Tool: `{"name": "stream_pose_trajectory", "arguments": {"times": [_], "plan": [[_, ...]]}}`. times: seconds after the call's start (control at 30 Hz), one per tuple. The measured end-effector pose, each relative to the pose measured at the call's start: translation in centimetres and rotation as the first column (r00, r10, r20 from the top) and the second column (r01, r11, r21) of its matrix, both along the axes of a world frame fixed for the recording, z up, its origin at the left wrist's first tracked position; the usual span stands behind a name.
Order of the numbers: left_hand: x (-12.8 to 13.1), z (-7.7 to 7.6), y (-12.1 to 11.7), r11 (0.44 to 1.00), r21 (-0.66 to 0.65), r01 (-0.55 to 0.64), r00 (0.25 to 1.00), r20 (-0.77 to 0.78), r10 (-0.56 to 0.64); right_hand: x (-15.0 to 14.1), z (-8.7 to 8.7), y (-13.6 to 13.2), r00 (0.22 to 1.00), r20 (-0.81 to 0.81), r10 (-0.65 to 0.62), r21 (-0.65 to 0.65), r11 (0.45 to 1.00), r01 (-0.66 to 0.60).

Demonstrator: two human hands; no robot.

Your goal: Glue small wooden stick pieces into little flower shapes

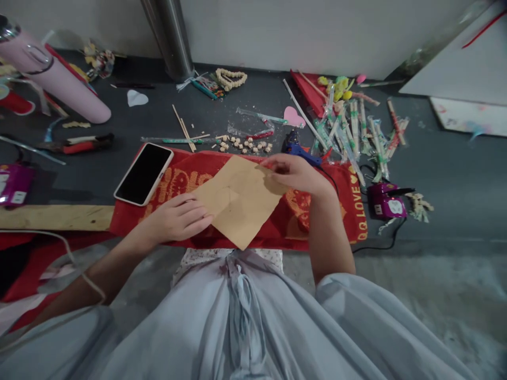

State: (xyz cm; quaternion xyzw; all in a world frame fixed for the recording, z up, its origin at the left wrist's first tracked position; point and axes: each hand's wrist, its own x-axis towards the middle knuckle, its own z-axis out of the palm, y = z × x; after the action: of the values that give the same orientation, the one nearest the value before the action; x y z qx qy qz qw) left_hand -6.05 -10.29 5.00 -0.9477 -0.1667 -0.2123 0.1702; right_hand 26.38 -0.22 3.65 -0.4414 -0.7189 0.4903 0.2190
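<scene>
A square sheet of brown paper point(241, 203) with faint marks lies turned cornerwise on a folded red cloth point(317, 224) printed in gold. My left hand point(184, 217) rests flat at the sheet's left corner, its fingertips on the edge and its fingers stretched out together. At the upper right edge is my right hand point(295, 173), thumb and forefinger apart over the paper; whether they touch it is unclear. A phone point(144, 174) with a dark screen lies left of the sheet. Just behind my right hand sits a blue glue gun point(301, 150).
Small pale cut pieces point(247, 144) lie behind the cloth. Wrapped chopsticks point(352, 129) are heaped at right, near a purple box point(386, 200) with a cord. Pliers point(85, 143) and a pink bottle point(65, 79) are at left. A metal post point(168, 39) rises at the back.
</scene>
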Motion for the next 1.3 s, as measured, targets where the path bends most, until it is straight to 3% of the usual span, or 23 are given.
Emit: {"name": "stream_pose_trajectory", "arguments": {"times": [0.2,0.43,0.57,0.7,0.9,1.0,1.1,1.2,1.3], "plan": [[0.0,-0.9,1.1,0.999,-0.032,-0.008,0.996,-0.087,0.005,2.3,0.4,-6.3,0.983,0.176,-0.047,0.055,0.998,0.038],[0.8,-2.7,4.1,0.98,-0.148,-0.134,0.971,-0.217,0.1,1.7,-2.5,-9.5,0.952,0.168,-0.257,-0.009,0.965,0.262],[0.8,-3.4,6.1,0.955,-0.205,-0.213,0.952,-0.262,0.156,0.6,-3.6,-9.7,0.922,0.153,-0.357,0.036,0.934,0.356],[1.0,-3.6,7.4,0.903,-0.317,-0.288,0.934,-0.299,0.193,0.0,-3.7,-9.2,0.914,0.181,-0.363,0.11,0.931,0.348],[0.9,-3.6,7.8,0.843,-0.39,-0.372,0.91,-0.335,0.246,-0.3,-2.7,-8.9,0.886,0.373,-0.277,0.203,0.956,0.213],[0.9,-3.6,7.7,0.807,-0.453,-0.378,0.912,-0.331,0.242,-0.2,-1.7,-8.9,0.836,0.511,-0.201,0.177,0.976,0.126],[1.5,-3.6,7.4,0.78,-0.508,-0.367,0.924,-0.294,0.244,-0.1,-0.7,-8.3,0.821,0.538,-0.191,0.182,0.977,0.109],[2.7,-3.9,7.1,0.776,-0.52,-0.356,0.934,-0.232,0.272,-0.8,-0.5,-6.9,0.842,0.485,-0.238,0.279,0.954,0.109],[3.7,-4.5,6.6,0.782,-0.506,-0.364,0.931,-0.218,0.292,-2.3,-1.2,-5.4,0.83,0.47,-0.3,0.44,0.895,0.074]]}}
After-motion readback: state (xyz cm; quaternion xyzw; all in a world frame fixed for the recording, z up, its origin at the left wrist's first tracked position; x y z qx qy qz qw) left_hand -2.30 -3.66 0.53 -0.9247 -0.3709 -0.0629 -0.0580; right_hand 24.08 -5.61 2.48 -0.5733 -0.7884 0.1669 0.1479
